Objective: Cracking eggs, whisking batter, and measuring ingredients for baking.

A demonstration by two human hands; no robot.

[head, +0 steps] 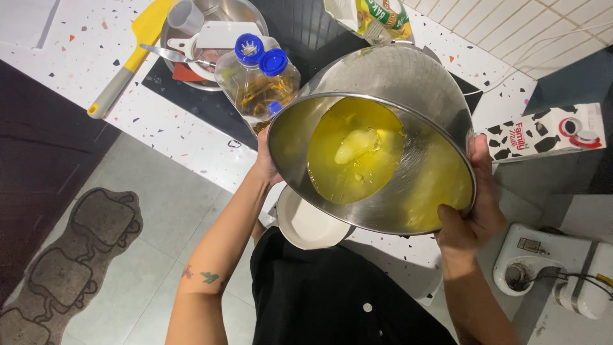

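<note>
I hold a large steel mixing bowl (pixel 408 83) with both hands, tilted toward me above the counter. Inside lies a yellow liquid with a pale, half-melted lump (pixel 355 145) in the middle. My left hand (pixel 265 160) grips the bowl's left rim from behind. My right hand (pixel 476 214) clasps the right rim, thumb over the edge. A white dish (pixel 306 227) sits on the counter just below the bowl.
Two clear oil bottles with blue caps (pixel 258 73) stand behind the bowl. A yellow spatula (pixel 131 57) and a steel pan holding utensils (pixel 211 38) lie at the back left. A milk carton (pixel 546 131) lies right, a white mixer (pixel 555 268) below it. A mat (pixel 70 255) covers the floor.
</note>
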